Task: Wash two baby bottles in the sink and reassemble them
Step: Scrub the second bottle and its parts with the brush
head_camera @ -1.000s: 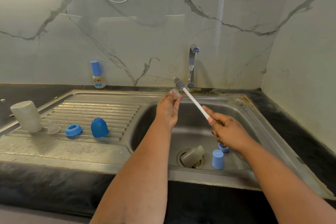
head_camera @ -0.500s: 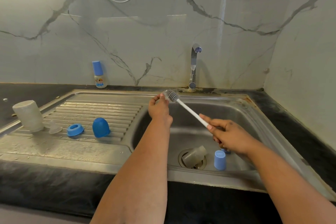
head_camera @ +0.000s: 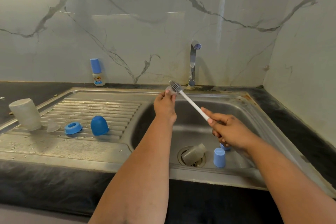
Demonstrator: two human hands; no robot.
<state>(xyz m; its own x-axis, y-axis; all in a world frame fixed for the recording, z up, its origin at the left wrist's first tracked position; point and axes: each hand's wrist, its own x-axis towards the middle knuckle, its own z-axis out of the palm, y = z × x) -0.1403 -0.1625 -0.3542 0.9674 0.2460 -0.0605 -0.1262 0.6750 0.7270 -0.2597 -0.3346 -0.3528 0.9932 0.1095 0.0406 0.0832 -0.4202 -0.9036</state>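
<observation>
Teat (head_camera: 169,90), clear, soft: left hand (head_camera: 164,104) pinches it | ribbed grey brush (head_camera: 176,86): right hand (head_camera: 230,130) grips white handle

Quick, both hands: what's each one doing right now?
Left hand: fingertips pinch a small clear nipple against the brush head.
Right hand: grips the white handle of the bottle brush.

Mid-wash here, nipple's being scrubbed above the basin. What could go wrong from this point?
1. The left hand only pinches the small clear nipple against the brush; a slip would likely drop it into the sink.
2. The bottle lies tipped over the drain, which may slow draining.
3. The right hand holds the brush far down its handle, so its head may wobble.
</observation>
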